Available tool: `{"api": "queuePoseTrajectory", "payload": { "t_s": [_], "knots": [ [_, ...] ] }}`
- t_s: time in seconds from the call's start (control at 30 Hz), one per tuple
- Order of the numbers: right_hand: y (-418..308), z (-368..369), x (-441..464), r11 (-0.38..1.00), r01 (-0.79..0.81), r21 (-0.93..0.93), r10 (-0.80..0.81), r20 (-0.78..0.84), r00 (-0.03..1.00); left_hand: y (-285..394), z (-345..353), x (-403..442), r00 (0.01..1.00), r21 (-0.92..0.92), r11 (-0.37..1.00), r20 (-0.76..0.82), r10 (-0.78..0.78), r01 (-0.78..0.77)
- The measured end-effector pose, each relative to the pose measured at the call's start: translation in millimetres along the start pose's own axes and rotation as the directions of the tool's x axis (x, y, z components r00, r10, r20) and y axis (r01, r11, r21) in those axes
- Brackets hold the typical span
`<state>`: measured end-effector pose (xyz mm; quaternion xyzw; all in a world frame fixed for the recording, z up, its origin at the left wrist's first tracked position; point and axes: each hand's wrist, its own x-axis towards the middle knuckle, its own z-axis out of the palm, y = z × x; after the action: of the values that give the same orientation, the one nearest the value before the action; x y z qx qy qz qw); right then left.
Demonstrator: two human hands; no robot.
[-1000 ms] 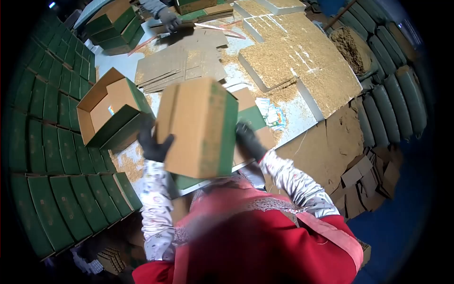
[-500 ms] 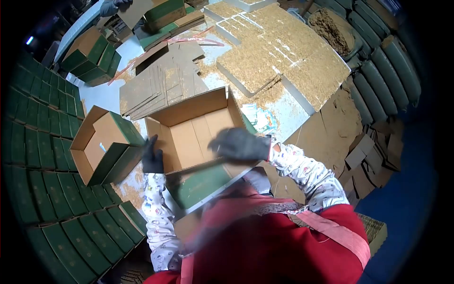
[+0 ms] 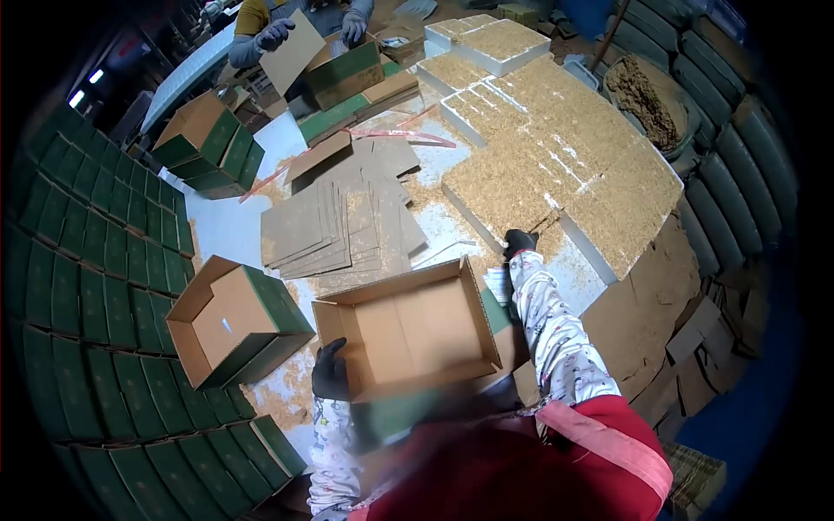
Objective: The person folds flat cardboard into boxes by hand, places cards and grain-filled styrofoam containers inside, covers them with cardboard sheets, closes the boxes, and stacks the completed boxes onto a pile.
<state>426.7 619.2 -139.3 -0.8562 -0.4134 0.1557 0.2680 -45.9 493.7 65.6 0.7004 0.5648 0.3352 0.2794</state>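
Observation:
My left hand (image 3: 330, 372), in a dark glove, holds the left wall of an open cardboard box (image 3: 408, 334). The box lies in front of me, brown inside with green on its outside, and its bottom is bare. My right hand (image 3: 521, 242), gloved too, reaches beyond the box to the near corner of a white-edged slab covered with golden shreds (image 3: 504, 195). Its fingers are closed, and what they hold is hidden. A thin dark strip (image 3: 547, 221) lies just past them. Beneath my right wrist are small printed papers (image 3: 499, 285).
Flat cardboard sheets (image 3: 304, 226) lie behind the box. Another open box (image 3: 230, 317) stands to its left, near a wall of stacked green boxes (image 3: 104, 304). Across the table, a co-worker's gloved hands (image 3: 276, 35) handle cardboard. Filled sacks (image 3: 738, 174) are piled at right.
My right hand has moved from over the box forward to the slab's corner. My left hand stays at the box's left wall. The camera view has shifted, and more of the co-worker shows.

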Motion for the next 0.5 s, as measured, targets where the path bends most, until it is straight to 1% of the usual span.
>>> {"api": "queuePoseTrajectory", "payload": {
  "t_s": [0.03,0.07,0.1,0.13,0.17,0.23,0.27,0.3,0.33,0.4,0.43,0.47,0.5],
  "knots": [
    [7.8,-7.9,1.5,0.915,0.337,-0.222,-0.297,0.194,0.935,-1.8,0.1,0.6,1.000,-0.007,1.000,-0.003,0.001,-0.001],
    [15.1,-6.5,-5.1,0.958,0.260,0.122,-0.271,0.088,0.958,0.4,-2.4,0.8,0.995,-0.033,0.996,0.044,-0.087,0.088],
    [20.2,-6.5,-6.1,0.960,0.256,0.114,-0.267,0.091,0.959,3.2,-3.9,0.6,0.980,-0.054,0.983,0.097,-0.172,0.178],
    [24.7,-6.6,-5.7,0.951,0.270,0.151,-0.290,0.127,0.949,7.6,-2.8,-0.7,0.993,-0.033,0.994,0.050,-0.104,0.105],
    [24.9,-5.6,-10.6,0.932,0.288,0.220,-0.319,0.118,0.941,7.2,-1.4,-0.8,0.993,-0.039,0.994,0.057,-0.103,0.106],
    [25.0,-4.2,-20.6,0.878,0.320,0.355,-0.376,0.099,0.921,2.0,-1.7,-1.7,1.000,0.020,1.000,0.015,-0.007,0.006],
    [6.0,4.4,-25.6,0.649,0.101,0.754,-0.110,-0.039,0.993,3.4,-3.7,-2.2,0.999,0.031,0.999,0.030,-0.023,0.022],
    [-13.9,7.8,-28.8,0.450,0.006,0.893,0.044,-0.029,0.999,3.7,-4.2,-1.9,0.999,0.033,0.999,0.031,-0.024,0.023],
    [-33.4,11.6,-32.0,0.205,-0.023,0.978,0.197,-0.018,0.980,3.6,-4.7,-1.4,0.999,0.000,0.999,0.029,-0.038,0.038],
    [-63.2,5.2,-19.3,0.396,0.118,0.911,0.318,-0.256,0.913,2.7,-7.4,1.6,0.998,-0.050,0.997,0.038,-0.055,0.057],
    [-64.6,9.1,-7.0,0.394,0.112,0.912,0.320,-0.251,0.914,4.7,-8.9,2.4,0.998,-0.046,0.997,0.039,-0.059,0.060],
    [-57.3,13.4,8.5,0.353,0.000,0.936,0.324,-0.122,0.938,8.6,-10.1,2.6,0.998,-0.061,0.997,0.040,-0.039,0.041],
    [-58.3,6.9,14.5,0.427,-0.036,0.904,0.277,-0.093,0.956,10.2,-10.7,4.4,0.999,-0.081,0.997,0.038,-0.016,0.019]
  ]
}}
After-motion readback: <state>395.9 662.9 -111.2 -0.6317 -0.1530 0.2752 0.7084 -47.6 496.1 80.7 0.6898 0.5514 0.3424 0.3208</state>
